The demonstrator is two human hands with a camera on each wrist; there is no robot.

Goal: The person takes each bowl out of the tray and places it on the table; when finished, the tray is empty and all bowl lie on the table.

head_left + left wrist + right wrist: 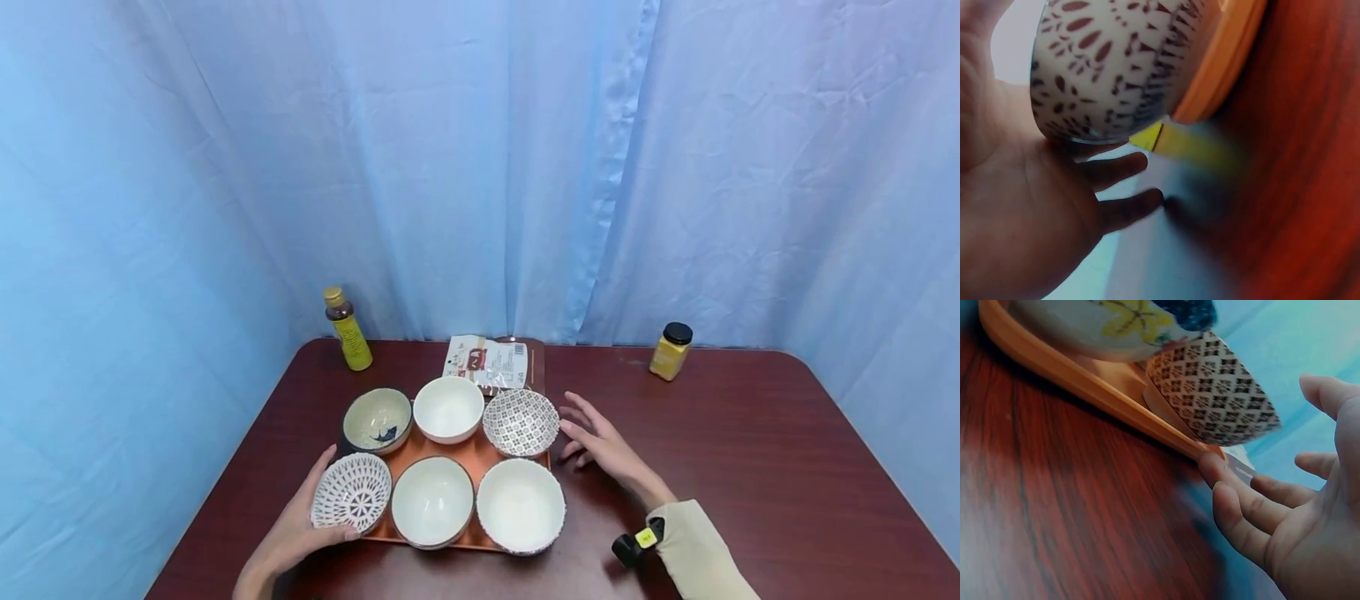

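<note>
Six bowls on orange tray (450,454), centre of table (750,467); both hands at its edges.
Left hand (300,521), grip curled round lattice bowl (352,493) at tray's 7 o'clock. Right hand (603,446), fingers spread, touching tray edge beside checked bowl (521,422) at 2 o'clock. Tray not lifted; bowls all seated.

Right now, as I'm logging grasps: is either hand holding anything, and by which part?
The left hand cups the lattice-patterned bowl by its outer side wall. The right hand holds nothing.
</note>
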